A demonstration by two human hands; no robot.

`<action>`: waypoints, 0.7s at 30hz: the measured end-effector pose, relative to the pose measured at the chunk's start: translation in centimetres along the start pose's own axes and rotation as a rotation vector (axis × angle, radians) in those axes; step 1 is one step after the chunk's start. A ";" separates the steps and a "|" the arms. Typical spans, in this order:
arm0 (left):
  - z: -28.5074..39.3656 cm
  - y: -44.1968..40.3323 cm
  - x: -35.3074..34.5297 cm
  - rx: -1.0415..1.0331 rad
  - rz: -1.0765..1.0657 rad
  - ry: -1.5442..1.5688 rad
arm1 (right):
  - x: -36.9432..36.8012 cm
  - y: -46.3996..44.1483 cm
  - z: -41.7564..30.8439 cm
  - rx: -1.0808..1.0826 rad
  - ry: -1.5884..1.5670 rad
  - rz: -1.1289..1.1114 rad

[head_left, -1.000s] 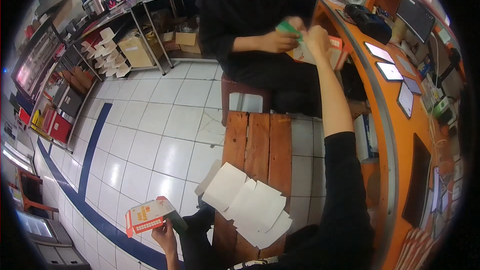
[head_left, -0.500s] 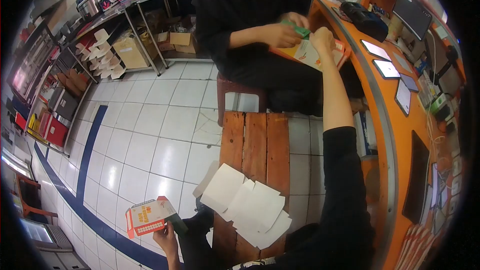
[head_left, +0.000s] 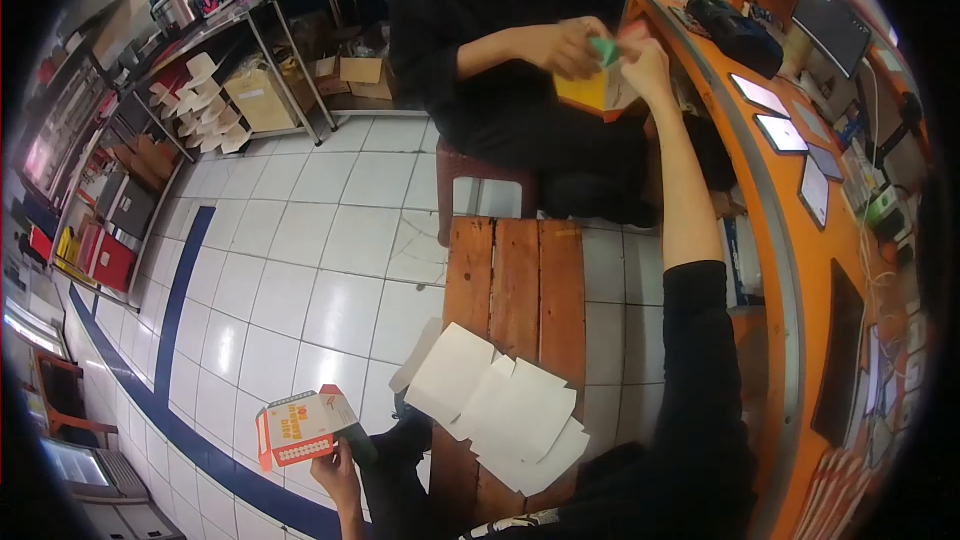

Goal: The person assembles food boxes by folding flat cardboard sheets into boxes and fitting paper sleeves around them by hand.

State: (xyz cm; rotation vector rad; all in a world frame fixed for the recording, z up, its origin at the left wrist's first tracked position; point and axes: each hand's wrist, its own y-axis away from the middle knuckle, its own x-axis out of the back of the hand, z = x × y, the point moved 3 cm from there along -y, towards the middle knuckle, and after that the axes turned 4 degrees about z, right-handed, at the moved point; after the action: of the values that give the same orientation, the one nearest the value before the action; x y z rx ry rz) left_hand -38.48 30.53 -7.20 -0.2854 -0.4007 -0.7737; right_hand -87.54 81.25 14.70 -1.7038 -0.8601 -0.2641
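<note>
White cardboard sheets [head_left: 530, 405] overhang the left edge of the slatted wooden bench [head_left: 515, 270]; a dark-red plastic stool [head_left: 485, 162] and seated co-worker [head_left: 570, 160] block its far edge, a curved orange counter [head_left: 765, 190] its right. White floor tiles [head_left: 330, 240] stretch leftward, where the left hand [head_left: 338, 472] pinches an orange-and-white printed carton [head_left: 298, 425]. Beyond the far-right corner, the right hand [head_left: 643, 65] meets a yellow-and-orange carton [head_left: 588, 93], grip blurred.
</note>
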 end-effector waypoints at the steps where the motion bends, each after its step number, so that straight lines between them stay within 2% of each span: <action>1: 0.4 0.0 0.1 0.017 0.010 -0.006 | -0.1 0.2 -0.3 0.027 -0.120 0.114; 2: 0.2 -0.1 0.3 0.012 0.016 -0.007 | -0.3 0.1 -0.6 0.026 -0.127 0.120; 4: -0.5 0.0 0.7 -0.023 0.015 0.008 | -0.8 0.0 -0.6 -0.126 -0.279 0.034; 8: 0.3 0.1 0.9 -0.026 0.058 0.082 | -1.6 0.1 -0.7 -0.149 -0.345 0.016; 17: 0.4 0.5 1.9 0.039 -0.012 0.046 | -2.1 1.4 0.1 -0.185 -0.499 -0.003; 19: 1.0 0.5 2.5 0.033 0.031 0.126 | -2.2 1.6 0.3 -0.214 -0.634 -0.081; 21: 1.8 0.4 3.0 0.029 0.095 0.249 | -0.3 2.5 -1.4 -0.226 -0.622 -0.031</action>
State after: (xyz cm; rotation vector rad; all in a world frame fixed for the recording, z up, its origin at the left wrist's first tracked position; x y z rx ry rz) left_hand -36.64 29.64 -4.32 -0.1768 -0.1617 -0.6994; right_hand -85.75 79.67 13.14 -2.0211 -1.3489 0.1711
